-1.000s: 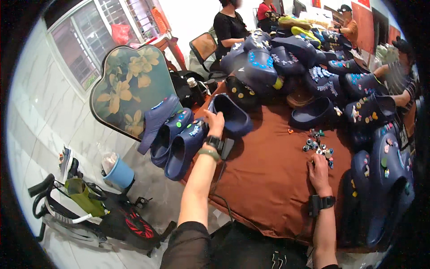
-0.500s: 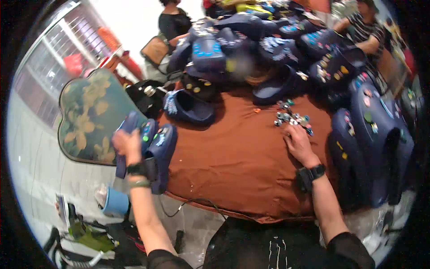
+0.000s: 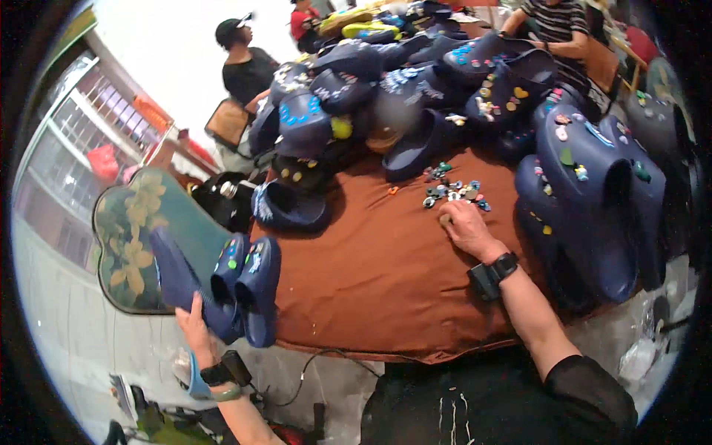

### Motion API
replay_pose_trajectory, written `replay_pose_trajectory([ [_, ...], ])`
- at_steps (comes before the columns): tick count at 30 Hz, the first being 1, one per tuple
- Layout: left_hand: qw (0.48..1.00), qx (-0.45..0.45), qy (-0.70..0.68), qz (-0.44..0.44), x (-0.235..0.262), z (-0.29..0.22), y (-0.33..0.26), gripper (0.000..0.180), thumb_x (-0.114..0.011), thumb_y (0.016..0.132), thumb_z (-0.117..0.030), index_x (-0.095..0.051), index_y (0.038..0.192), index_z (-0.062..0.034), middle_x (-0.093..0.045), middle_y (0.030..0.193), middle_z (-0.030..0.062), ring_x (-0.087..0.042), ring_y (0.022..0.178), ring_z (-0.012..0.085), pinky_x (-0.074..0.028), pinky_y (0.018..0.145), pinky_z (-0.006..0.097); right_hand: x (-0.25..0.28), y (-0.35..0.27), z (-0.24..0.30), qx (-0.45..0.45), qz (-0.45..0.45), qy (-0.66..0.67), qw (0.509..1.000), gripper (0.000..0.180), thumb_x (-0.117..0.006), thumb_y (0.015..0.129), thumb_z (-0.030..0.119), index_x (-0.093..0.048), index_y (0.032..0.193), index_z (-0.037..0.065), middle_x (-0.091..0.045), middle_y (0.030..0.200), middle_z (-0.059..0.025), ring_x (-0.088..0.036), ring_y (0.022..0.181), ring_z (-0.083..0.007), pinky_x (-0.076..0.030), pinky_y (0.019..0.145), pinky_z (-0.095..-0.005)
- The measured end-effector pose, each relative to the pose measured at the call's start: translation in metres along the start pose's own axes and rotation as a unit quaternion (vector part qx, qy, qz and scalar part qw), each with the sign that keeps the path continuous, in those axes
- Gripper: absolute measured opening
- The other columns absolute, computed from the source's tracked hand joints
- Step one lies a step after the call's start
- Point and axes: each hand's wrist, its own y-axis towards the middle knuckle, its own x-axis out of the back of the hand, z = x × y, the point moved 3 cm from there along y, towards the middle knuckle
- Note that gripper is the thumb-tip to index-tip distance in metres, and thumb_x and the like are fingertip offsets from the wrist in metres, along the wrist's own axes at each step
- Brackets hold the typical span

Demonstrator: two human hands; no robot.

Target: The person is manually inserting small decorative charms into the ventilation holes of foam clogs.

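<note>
My left hand (image 3: 196, 326) grips a dark blue clog (image 3: 178, 285) off the table's left edge, next to two more blue clogs with small charms (image 3: 252, 285) lying at that edge. My right hand (image 3: 466, 226) rests on the brown tablecloth (image 3: 386, 274), fingers curled at a scatter of small coloured charms (image 3: 451, 191). Both wrists carry black bands.
A heap of dark blue clogs (image 3: 415, 81) fills the table's far side, and large clogs (image 3: 593, 193) stand at the right. A green heart-shaped panel with yellow flowers (image 3: 133, 237) stands at the left. People (image 3: 245, 63) sit behind the table.
My left hand has dropped lower at the table's left edge with the clog. My right hand stays by the charms. The view has tilted.
</note>
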Motion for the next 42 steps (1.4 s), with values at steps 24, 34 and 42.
replay_pose_trajectory([
  [24, 0.782, -0.058, -0.028, 0.620, -0.246, -0.099, -0.241, 0.017, -0.060, 0.092, -0.015, -0.067, 0.095, 0.0004, -0.064, 0.070, 0.0033, -0.059, 0.064, 0.0072, -0.049, 0.058, 0.025, 0.002, -0.003, -0.016, -0.041, -0.060, -0.075, 0.995, 0.015, -0.060, 0.080, 0.010, -0.060, 0.095, 0.009, -0.058, 0.094, -0.0103, -0.052, 0.092, -0.0309, -0.039, 0.077, -0.0424],
  [34, 0.852, -0.087, -0.028, 0.515, -0.263, -0.042, -0.218, 0.034, -0.062, 0.090, -0.013, -0.054, 0.121, -0.0021, -0.050, 0.118, 0.0069, -0.052, 0.103, 0.0134, -0.046, 0.084, 0.026, 0.028, 0.008, 0.014, -0.014, -0.151, 0.076, 0.986, 0.013, -0.058, 0.086, 0.008, -0.063, 0.098, 0.006, -0.060, 0.102, -0.0102, -0.054, 0.103, -0.0291, -0.039, 0.094, -0.0415],
  [42, 0.876, -0.196, -0.049, 0.438, -0.272, -0.034, -0.240, 0.028, -0.059, 0.090, -0.012, -0.057, 0.117, -0.0059, -0.052, 0.111, 0.0083, -0.047, 0.105, 0.0220, -0.038, 0.092, 0.032, 0.031, 0.003, 0.050, 0.103, 0.093, 0.375, 0.917, 0.013, -0.057, 0.087, 0.011, -0.066, 0.085, 0.003, -0.064, 0.100, -0.0110, -0.057, 0.103, -0.0273, -0.043, 0.095, -0.0386],
])
